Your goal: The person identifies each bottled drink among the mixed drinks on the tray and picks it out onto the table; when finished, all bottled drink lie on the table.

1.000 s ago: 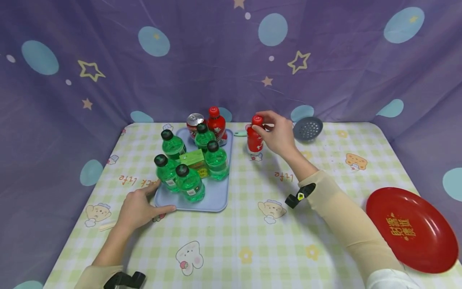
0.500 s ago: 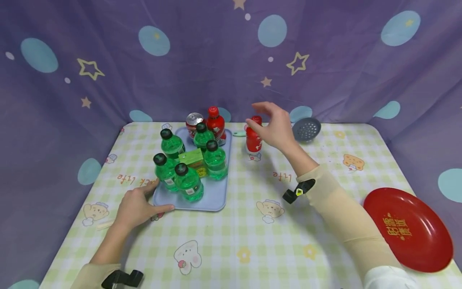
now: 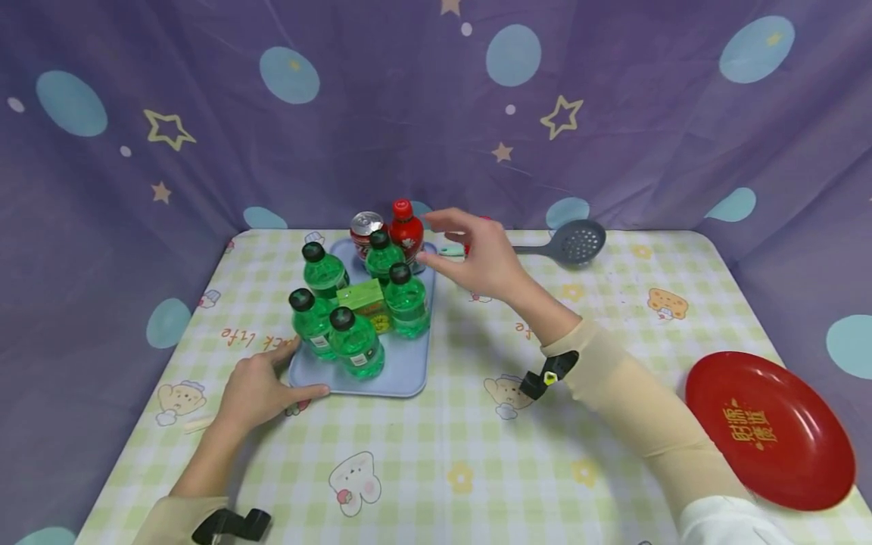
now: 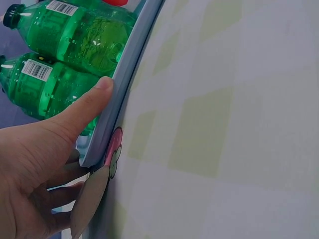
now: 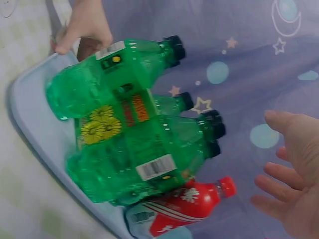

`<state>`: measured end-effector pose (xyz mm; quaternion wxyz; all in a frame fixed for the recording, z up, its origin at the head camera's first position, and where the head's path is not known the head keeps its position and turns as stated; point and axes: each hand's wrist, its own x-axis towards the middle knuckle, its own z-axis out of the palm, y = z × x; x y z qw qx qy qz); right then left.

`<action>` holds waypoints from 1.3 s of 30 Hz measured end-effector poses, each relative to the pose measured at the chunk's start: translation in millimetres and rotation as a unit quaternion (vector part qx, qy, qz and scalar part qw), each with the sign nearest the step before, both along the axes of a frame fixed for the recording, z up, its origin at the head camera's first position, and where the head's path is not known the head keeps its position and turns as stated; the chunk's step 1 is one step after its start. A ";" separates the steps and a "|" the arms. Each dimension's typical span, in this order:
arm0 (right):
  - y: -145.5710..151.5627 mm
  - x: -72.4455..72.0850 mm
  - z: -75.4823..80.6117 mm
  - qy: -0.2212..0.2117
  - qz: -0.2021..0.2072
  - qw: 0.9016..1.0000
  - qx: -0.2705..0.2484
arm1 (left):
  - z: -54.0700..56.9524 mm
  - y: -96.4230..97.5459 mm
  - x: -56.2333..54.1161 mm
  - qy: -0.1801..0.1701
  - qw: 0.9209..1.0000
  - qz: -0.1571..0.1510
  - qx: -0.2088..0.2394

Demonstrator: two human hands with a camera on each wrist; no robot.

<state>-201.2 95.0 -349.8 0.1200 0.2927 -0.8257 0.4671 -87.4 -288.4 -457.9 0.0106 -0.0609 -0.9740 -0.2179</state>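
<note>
Your left hand [image 3: 257, 390] grips the nearest corner of the blue tray [image 3: 402, 384], thumb lying along the near rim and fingers at the outer side. Your right hand [image 3: 484, 261] is released, thumb and forefinger spread apart, just beside the red bottle [image 3: 406, 233], which stands upright on the tray; the right wrist view shows a gap between them. Past that bottle, on the side away from your right hand, is a soda can [image 3: 368, 225]. Between your two hands, five green bottles [image 3: 357, 352] with black caps stand upright around a green box [image 3: 361, 294] on the tray. Behind your right hand a second red thing [image 3: 467, 248] is mostly hidden, and farther right lies a dark slotted ladle [image 3: 579, 242]. To the right of your right forearm rests a red plate [image 3: 777, 435]; a checked tablecloth [image 3: 409, 462] spreads beneath both hands.
</note>
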 end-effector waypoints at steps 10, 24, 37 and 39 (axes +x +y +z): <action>-16.1 9.1 -25.9 -0.050 0.050 0.997 0.040 | 0.0 0.4 -0.3 -0.003 1.000 0.003 0.004; -31.5 14.1 -54.6 -0.039 0.056 0.996 0.063 | 0.4 0.1 0.7 -0.011 1.000 0.000 0.006; -38.0 15.2 -75.2 -0.048 0.024 0.995 0.083 | 1.9 1.2 1.3 -0.020 1.000 0.007 0.013; -38.4 15.9 -76.7 -0.053 0.017 0.994 0.089 | 2.4 1.6 1.5 -0.021 1.000 0.009 0.016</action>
